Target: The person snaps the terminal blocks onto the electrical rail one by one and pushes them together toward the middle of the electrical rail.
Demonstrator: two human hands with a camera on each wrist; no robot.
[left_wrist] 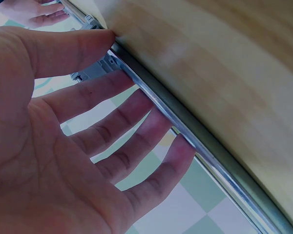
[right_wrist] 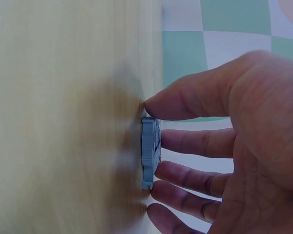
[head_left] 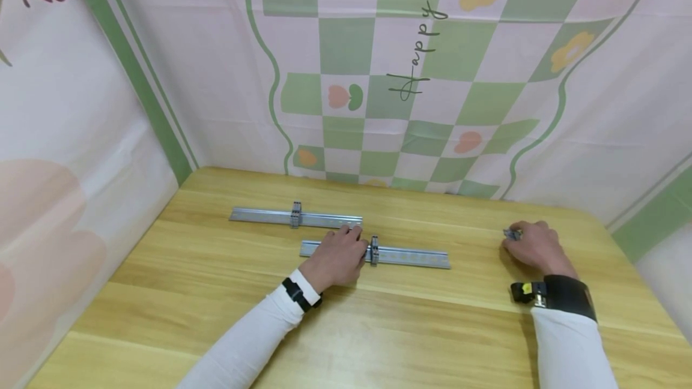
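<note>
My left hand (head_left: 337, 257) grips the nearer slotted metal DIN rail (head_left: 413, 257), its thumb and fingertips along the rail's edges. Just right of that hand, a grey terminal block (head_left: 375, 251) sits across this rail. In the left wrist view, the thumb and spread fingers meet the long rail (left_wrist: 215, 165), with the block (left_wrist: 90, 72) beyond the thumb. Far to the right, my right hand (head_left: 537, 245) holds a small loose grey terminal block (head_left: 511, 234). In the right wrist view, this block (right_wrist: 148, 153) lies close over the wood between thumb and fingers.
A second DIN rail (head_left: 259, 215) lies behind and to the left, with a grey terminal block (head_left: 295, 214) clipped across it. The wooden table (head_left: 400, 341) meets a printed cloth backdrop (head_left: 232, 107) at its far and left edges.
</note>
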